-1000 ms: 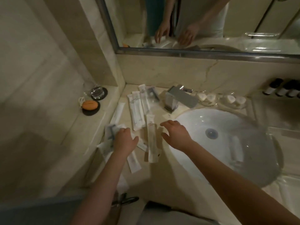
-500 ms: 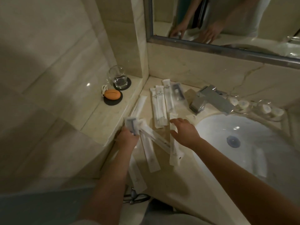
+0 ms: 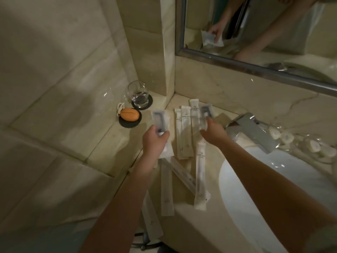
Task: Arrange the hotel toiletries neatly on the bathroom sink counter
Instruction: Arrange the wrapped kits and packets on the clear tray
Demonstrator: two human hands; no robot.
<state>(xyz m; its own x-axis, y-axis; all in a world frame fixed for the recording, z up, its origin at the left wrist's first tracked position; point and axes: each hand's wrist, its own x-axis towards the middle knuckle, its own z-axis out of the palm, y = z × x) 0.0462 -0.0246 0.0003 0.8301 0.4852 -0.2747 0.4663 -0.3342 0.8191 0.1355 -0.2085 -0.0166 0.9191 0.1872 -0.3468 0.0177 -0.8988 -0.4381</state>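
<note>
My left hand holds a clear razor packet lifted above the counter's left edge. My right hand rests its fingertips on a second clear razor packet lying near the back wall; whether it grips the packet is unclear. Between my hands, three white sachets lie side by side, pointing at the wall. Several more long white packets lie crossed and scattered on the beige marble counter nearer to me.
On the raised ledge to the left are a glass on a dark coaster and an orange soap on a dark dish. A chrome faucet overhangs the white basin. Small wrapped items line the back wall under the mirror.
My left hand has raised the razor packet off the scattered pile toward the ledge. My right hand has moved from a long white packet back to the razor packet by the wall.
</note>
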